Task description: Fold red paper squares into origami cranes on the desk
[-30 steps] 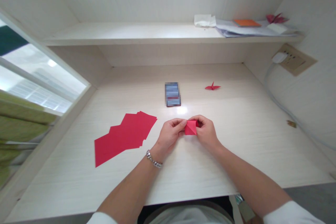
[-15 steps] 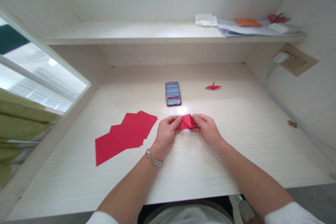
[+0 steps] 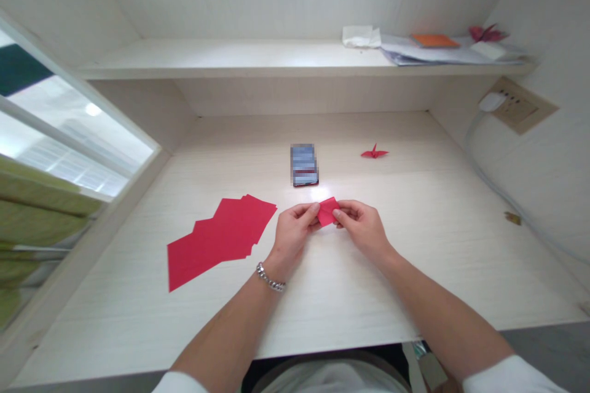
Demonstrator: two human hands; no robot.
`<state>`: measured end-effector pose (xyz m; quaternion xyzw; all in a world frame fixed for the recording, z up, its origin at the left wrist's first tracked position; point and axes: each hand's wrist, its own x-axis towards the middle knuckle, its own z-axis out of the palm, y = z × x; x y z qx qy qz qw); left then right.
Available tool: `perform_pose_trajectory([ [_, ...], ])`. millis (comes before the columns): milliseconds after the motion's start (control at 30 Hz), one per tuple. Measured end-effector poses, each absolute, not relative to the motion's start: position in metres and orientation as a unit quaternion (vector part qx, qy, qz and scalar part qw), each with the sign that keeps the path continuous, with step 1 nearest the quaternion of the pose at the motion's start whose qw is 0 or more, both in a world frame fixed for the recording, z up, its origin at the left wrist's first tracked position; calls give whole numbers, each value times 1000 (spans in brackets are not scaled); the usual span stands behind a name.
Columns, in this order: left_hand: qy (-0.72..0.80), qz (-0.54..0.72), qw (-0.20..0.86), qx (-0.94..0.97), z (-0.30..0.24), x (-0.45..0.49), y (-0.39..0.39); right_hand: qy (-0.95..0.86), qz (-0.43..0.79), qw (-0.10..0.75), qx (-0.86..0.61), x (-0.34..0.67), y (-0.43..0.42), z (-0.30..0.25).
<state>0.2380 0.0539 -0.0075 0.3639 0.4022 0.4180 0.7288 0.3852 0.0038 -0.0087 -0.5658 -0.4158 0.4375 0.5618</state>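
A small folded red paper (image 3: 327,211) is held between my two hands above the middle of the desk. My left hand (image 3: 295,226) pinches its left corner between thumb and fingers. On the other side, my right hand (image 3: 364,224) grips the right edge, its thumb lying on the front of the paper. Fingertips behind the paper are partly hidden. Fanned red paper sheets (image 3: 221,236) lie left of my left hand. Farther back on the right stands a finished red paper crane (image 3: 374,151).
A phone (image 3: 304,164) with a blurred screen lies just beyond my hands. Above the desk, a shelf (image 3: 221,55) carries papers (image 3: 415,52), an orange piece (image 3: 436,40) and a red folded flower-like shape (image 3: 487,32). A white cable (image 3: 488,178) runs from the wall socket (image 3: 525,104) down the right side.
My right thumb has moved left and down onto the front of the folded paper. The paper's raised right flap now looks flatter. My left hand has hardly moved.
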Motion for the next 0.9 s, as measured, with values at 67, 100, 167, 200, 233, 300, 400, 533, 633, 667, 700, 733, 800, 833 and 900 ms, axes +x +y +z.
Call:
perform_pose_trajectory([
  [67,403,413,723,378,-8,237,54,-416,419,571,-571,385,4,-7],
  [100,405,408,720,389,-8,237,54,-415,410,576,-573,386,4,-7],
  [167,405,393,719,406,-7,236,54,-412,397,582,-578,387,4,-7],
  [200,405,386,722,408,-6,235,55,-412,392,583,-580,388,5,-7],
  [233,403,381,726,406,-5,235,55,-411,390,582,-583,389,5,-8],
  [300,400,375,735,400,-3,233,56,-410,388,580,-588,391,5,-9],
  [400,399,369,729,416,-3,231,57,-410,386,576,-592,392,5,-9],
  [533,407,367,689,474,-6,230,57,-419,381,567,-599,393,3,-7],
  [633,408,361,682,488,-7,230,57,-428,368,560,-607,394,2,-7],
  [667,405,358,684,490,-7,230,57,-435,363,555,-609,395,2,-7],
  [700,403,354,684,494,-6,229,57,-445,356,549,-611,396,2,-7],
  [733,400,351,682,502,-6,229,57,-457,350,541,-614,396,1,-7],
  [800,394,339,674,525,-5,229,57,-484,338,523,-615,397,0,-8],
  [833,392,331,671,535,-5,229,57,-494,334,517,-614,397,0,-7],
  [900,388,325,670,543,-5,229,57,-494,340,521,-608,397,-1,-7],
])
